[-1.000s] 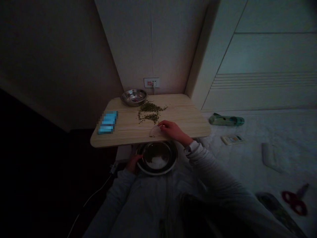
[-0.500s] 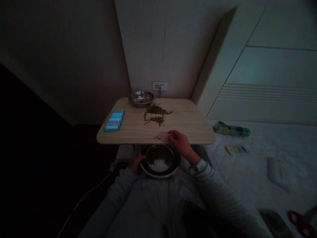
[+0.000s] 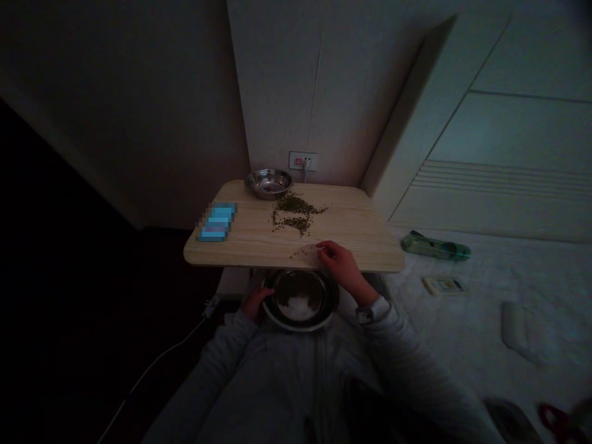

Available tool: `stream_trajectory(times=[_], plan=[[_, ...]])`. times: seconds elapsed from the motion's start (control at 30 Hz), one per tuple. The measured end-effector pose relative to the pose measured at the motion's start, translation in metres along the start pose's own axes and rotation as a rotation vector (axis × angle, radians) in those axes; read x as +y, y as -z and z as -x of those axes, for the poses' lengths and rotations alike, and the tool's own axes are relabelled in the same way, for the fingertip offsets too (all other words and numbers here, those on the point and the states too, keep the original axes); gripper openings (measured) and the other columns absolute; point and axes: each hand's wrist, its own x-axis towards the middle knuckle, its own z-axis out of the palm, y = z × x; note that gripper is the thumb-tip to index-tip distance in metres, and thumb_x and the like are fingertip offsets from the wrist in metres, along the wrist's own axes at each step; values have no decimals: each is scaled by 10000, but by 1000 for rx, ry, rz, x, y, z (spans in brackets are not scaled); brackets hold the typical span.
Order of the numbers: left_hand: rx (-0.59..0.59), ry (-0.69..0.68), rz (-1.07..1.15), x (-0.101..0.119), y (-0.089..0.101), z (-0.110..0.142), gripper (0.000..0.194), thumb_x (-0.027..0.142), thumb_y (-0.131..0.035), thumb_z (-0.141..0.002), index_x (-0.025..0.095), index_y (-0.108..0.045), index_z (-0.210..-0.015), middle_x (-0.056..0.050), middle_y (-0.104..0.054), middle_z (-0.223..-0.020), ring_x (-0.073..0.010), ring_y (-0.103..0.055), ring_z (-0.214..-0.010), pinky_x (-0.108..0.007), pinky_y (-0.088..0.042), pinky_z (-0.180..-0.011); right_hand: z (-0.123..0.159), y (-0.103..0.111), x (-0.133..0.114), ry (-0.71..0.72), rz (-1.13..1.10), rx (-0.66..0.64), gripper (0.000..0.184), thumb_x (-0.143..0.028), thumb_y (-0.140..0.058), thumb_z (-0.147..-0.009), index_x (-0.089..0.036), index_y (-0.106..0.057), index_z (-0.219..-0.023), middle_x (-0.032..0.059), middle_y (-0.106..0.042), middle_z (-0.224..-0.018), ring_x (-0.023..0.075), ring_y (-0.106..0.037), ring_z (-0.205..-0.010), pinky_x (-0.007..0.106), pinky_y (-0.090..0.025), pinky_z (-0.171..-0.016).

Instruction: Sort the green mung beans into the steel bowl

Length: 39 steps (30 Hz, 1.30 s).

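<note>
My left hand (image 3: 258, 303) is closed on the left rim of a metal bowl (image 3: 337, 307), held below the table's front edge; some small greenish grains and a pale bright patch show inside it. Over the front edge of the wooden table (image 3: 231, 253), my right hand (image 3: 337, 259) pinches a thin, see-through flat piece (image 3: 306, 251). A few grains lie at the left tip of that piece. Farther back on the tabletop spreads a loose pile of small green beans (image 3: 296, 205), apart from both hands.
A second metal bowl (image 3: 269, 184) stands at the table's back left. A lit phone (image 3: 218, 222), blurred out, lies on the left. Behind is a wall socket (image 3: 303, 161) with a plug. On the white bedding at right are a green pouch (image 3: 435, 246), a pale boxy item (image 3: 444, 285) and red-handled scissors (image 3: 555, 419).
The view has shifted slightly. My right hand and the see-through piece stay near the table's front edge, and my left hand still grips the bowl. The bean pile looks the same.
</note>
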Motion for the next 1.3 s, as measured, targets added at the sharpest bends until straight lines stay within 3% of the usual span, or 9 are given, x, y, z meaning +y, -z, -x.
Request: stream_trajectory(times=[0.13, 0.43, 0.7, 0.87, 1.3], plan=[[12, 99, -25, 0, 2, -1, 118, 271, -641, -509, 181, -662, -582, -28, -677, -569, -230, -624, -637, -338, -465, -652, 4, -2, -4, -30, 6, -9, 235, -254, -457, -733, -161, -602, -893, 15, -614, -654, 127, -529, -576, 235, -374, -558], [3, 81, -42, 1, 3, -2, 109, 271, -640, -526, 184, -665, -587, -26, -678, -581, -244, -624, -674, -347, -449, -685, 9, -12, -12, 22, -19, -35, 250, -261, -446, -749, -149, -583, -926, 12, -594, -632, 126, -525, -579, 233, -369, -560], [-21, 34, -76, -4, 9, -6, 115, 259, -651, -520, 168, -662, -588, -29, -674, -587, -225, -614, -676, -337, -443, -692, 13, -8, -15, 32, -59, -12, 233, -269, -459, -754, -150, -576, -917, 16, -604, -658, 126, -532, -589, 232, -377, -563], [13, 57, -14, 0, 2, -3, 128, 253, -650, -505, 168, -662, -599, -35, -676, -601, -239, -618, -686, -340, -440, -685, 18, -13, -19, 50, -56, -18, 222, -264, -459, -755, -148, -576, -905, 10, -590, -630, 121, -523, -570, 224, -369, -546], [24, 59, -14, 6, -4, 2, 131, 253, -659, -482, 164, -657, -579, -20, -652, -532, -215, -607, -630, -315, -438, -652, 13, -3, -7, -29, 32, 46, 193, -238, -466, -738, -152, -575, -872, 6, -596, -613, 126, -535, -573, 227, -367, -546]])
